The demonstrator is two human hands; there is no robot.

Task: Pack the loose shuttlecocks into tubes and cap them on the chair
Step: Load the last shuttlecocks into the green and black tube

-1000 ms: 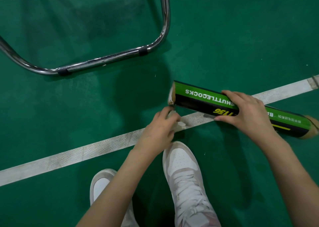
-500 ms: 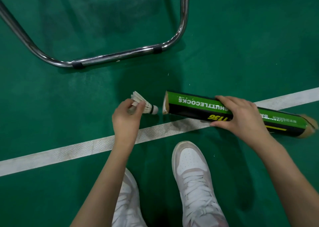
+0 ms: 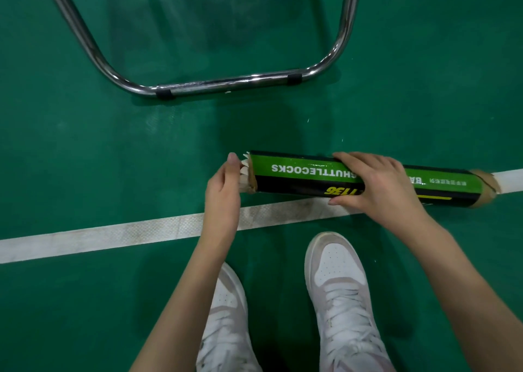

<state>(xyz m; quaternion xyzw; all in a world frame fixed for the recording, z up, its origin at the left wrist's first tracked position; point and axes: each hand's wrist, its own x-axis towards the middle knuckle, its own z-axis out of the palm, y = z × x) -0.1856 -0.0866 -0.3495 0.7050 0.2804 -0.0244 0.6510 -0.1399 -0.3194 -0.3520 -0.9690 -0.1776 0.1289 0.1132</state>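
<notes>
R hand [image 3: 376, 186] wraps over the mid-section of a long green-and-black cardboard shuttlecock tube [image 3: 300, 177], fingers curled across the top and thumb under the near side, gripping it. Tube sits roughly level just above the floor, open end pointing L, other end w/ tan cardboard showing at the R. White lettering "SHUTTLECOCKS" reads upside down from this view; yellow print below it is partly covered by the hand.

L hand [image 3: 223, 193] is at the tube's open mouth, fingers fairly straight and together, pressing against the white feather tips of a shuttlecock [image 3: 245, 168] that is mostly inside the tube. Only the feather ends stick out; cork end hidden.

Underneath: a green sports-court floor [image 3: 85, 159], matte, slightly textured, w/ faint scuffs and a few small white specks. A worn white court line [image 3: 113, 234] runs diagonally across, dirty and grey-smudged near the middle, passing below the tube and reappearing by the tube's R end.

Near edge: a pair of white-and-pale-pink lace-up sneakers [image 3: 336, 275], toes toward the line, one each side of the L forearm.

Far side: a bent chrome steel chair frame [image 3: 226, 84] rests on the floor, U-shaped base w/ two black rubber sleeves on the tubing. Chair seat not in view.
</notes>
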